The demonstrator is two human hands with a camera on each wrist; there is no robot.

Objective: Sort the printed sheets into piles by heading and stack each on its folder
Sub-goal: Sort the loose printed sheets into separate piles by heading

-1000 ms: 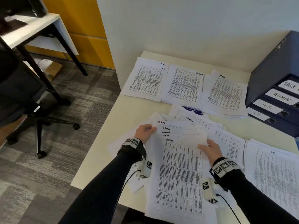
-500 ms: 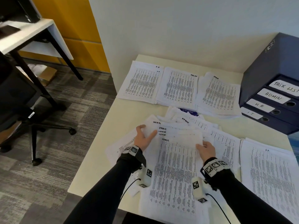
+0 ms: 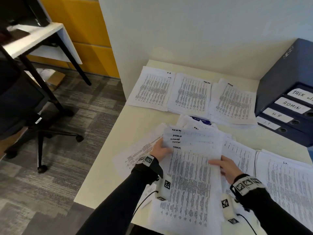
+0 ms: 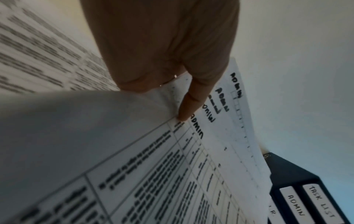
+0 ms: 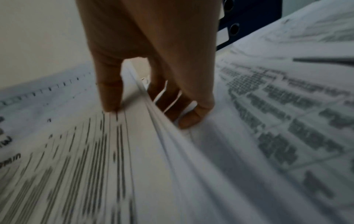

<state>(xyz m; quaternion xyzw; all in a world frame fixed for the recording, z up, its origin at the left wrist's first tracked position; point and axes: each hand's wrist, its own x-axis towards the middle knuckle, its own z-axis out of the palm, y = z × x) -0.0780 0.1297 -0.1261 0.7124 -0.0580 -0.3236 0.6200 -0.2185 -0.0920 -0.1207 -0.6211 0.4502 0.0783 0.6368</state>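
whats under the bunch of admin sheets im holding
Under the ADMIN sheets held by your left hand and right hand lie more loose printed sheets, fanned out on the table. Their headings are mostly covered.

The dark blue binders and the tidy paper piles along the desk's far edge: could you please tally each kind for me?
Dark blue binders with white spine labels: 4
Tidy white piles of printed sheets at the far edge: 3
Total: 7
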